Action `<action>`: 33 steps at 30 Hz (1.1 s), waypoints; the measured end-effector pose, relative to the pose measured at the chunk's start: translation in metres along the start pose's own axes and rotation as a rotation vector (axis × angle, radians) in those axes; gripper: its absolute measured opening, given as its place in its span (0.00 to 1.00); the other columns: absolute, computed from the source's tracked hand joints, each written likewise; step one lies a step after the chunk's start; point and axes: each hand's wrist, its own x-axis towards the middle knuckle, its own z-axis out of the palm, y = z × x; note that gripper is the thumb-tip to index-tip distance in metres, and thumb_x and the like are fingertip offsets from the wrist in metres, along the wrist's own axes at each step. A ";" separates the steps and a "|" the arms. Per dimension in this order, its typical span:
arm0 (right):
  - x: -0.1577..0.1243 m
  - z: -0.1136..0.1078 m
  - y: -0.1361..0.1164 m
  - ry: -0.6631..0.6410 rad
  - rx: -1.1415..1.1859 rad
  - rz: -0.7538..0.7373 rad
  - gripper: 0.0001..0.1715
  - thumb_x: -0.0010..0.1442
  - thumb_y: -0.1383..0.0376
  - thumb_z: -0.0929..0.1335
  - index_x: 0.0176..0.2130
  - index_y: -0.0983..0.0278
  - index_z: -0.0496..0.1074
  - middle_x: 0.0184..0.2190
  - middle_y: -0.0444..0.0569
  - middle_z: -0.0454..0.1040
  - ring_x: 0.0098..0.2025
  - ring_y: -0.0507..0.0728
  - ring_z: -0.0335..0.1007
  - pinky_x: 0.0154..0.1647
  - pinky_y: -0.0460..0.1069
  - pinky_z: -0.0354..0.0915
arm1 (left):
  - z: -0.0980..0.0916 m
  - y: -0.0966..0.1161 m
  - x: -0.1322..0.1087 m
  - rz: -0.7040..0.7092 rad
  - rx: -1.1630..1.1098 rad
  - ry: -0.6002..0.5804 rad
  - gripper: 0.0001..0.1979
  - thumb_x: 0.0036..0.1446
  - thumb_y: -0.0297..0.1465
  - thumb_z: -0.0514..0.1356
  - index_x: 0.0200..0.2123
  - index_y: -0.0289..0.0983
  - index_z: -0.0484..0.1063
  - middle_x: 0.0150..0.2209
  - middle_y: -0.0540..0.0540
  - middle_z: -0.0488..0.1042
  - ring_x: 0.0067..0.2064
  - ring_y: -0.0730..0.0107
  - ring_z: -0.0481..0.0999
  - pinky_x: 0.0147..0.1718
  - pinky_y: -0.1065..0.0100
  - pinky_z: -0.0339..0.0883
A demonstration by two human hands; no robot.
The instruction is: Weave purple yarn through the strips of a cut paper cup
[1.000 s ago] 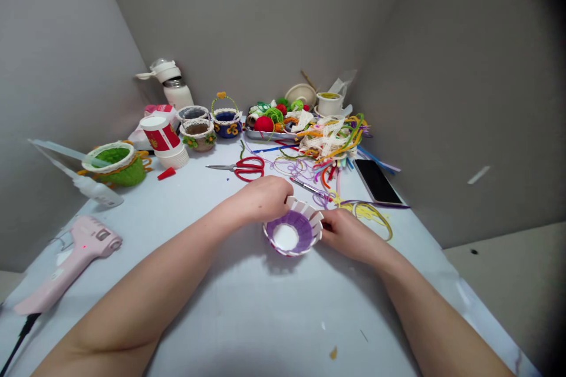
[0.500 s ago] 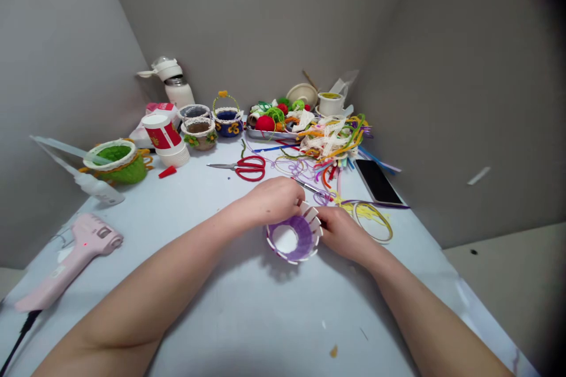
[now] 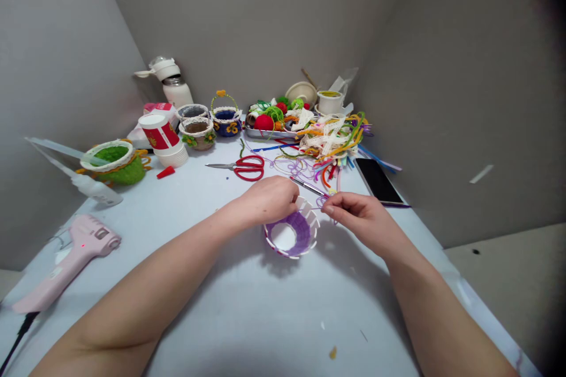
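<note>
A paper cup cut into upright strips (image 3: 303,238), woven inside with purple yarn, is tilted so its white bottom shows. My left hand (image 3: 273,197) is closed on the cup's far-left rim, its fingertips partly hidden behind the strips. To the right of the cup, my right hand (image 3: 354,212) pinches a thin purple yarn (image 3: 315,208) between thumb and fingers. The yarn runs from the strips to that hand. Just beyond the hands lies a pen (image 3: 308,186), with loops of purple yarn around it.
Red-handled scissors (image 3: 250,168) lie beyond my left hand. At left are a pink glue gun (image 3: 73,259), a green basket (image 3: 119,174) and stacked paper cups (image 3: 161,135). A tray of yarn balls (image 3: 274,133) stands at the back; a phone (image 3: 379,181) lies at right.
My right hand has moved off the cup's right side, outward and slightly up, with the purple yarn drawn out. My left hand stays at the rim.
</note>
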 end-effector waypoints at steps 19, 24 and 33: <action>-0.002 0.012 -0.016 -0.005 -0.305 -0.366 0.10 0.62 0.62 0.64 0.35 0.63 0.74 0.30 0.49 0.75 0.30 0.52 0.68 0.29 0.45 0.61 | 0.004 -0.001 0.001 0.019 0.010 0.024 0.11 0.52 0.31 0.52 0.29 0.37 0.75 0.27 0.45 0.75 0.30 0.67 0.70 0.28 0.69 0.59; -0.002 0.007 -0.017 -0.069 -0.351 -0.467 0.10 0.63 0.64 0.63 0.35 0.63 0.73 0.29 0.49 0.73 0.31 0.53 0.67 0.33 0.47 0.61 | 0.003 -0.002 0.001 0.027 0.015 0.022 0.10 0.51 0.31 0.53 0.28 0.37 0.74 0.27 0.45 0.75 0.30 0.67 0.70 0.27 0.70 0.58; -0.005 -0.011 -0.002 -0.060 -0.281 -0.304 0.11 0.61 0.61 0.64 0.34 0.63 0.73 0.29 0.49 0.74 0.30 0.52 0.66 0.30 0.46 0.61 | 0.003 -0.003 0.001 0.000 -0.010 0.007 0.10 0.52 0.31 0.53 0.28 0.37 0.74 0.28 0.45 0.75 0.30 0.68 0.70 0.28 0.69 0.59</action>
